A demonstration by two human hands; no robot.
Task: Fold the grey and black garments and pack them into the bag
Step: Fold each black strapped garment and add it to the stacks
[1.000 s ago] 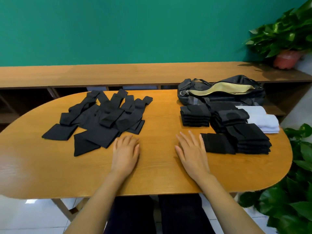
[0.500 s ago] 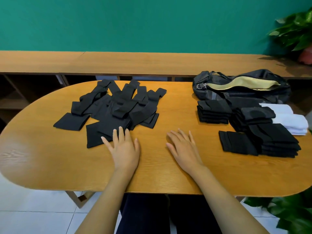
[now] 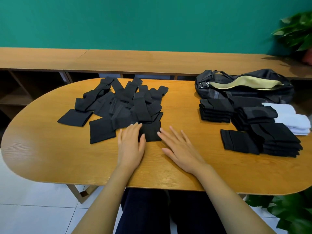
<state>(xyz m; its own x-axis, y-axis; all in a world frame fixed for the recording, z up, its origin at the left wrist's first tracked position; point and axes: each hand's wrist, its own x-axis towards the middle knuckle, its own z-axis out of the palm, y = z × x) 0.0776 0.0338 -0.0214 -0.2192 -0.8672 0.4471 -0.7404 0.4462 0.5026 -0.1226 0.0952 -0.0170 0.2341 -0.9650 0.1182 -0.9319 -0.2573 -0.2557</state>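
Table [image 3: 50, 157]: a long oval wooden top that fills the middle of the frame and bears everything below.
Bag [image 3: 244, 88]: black, lying on its side at the upper right. Its zip gapes and shows a tan lining, so it looks ready to be packed.
Loose pile [image 3: 125, 102]: black garments in long overlapping strips, left of centre, not yet folded.
Folded stacks [image 3: 270, 141]: neat black squares at the right, just below the bag, with one folded piece lying at the lower stack's left edge. None are in the bag yet.
White cloths [image 3: 293, 122]: folded at the far right edge, touching the stacks. They are not part of this task.
Right hand [image 3: 182, 149]: flat on the table at centre, fingers straight and spread. Its forefinger tip is at the nearest garment's right edge, and I cannot tell whether it touches.
Left hand [image 3: 130, 146]: flat, with fingers straight and close together and the tips on that garment's left edge. It grips nothing.
Nearest garment [image 3: 150, 133]: the lower end of a black strip, lying between the two hands at the near edge of the pile.
Step in hand: probably freeing this piece to fold it.
How to do it well: pinch both near corners and draw the piece toward the bare wood so its neighbours stay put. Smooth it flat, then fold it to the same square as the stacks so they pack evenly.
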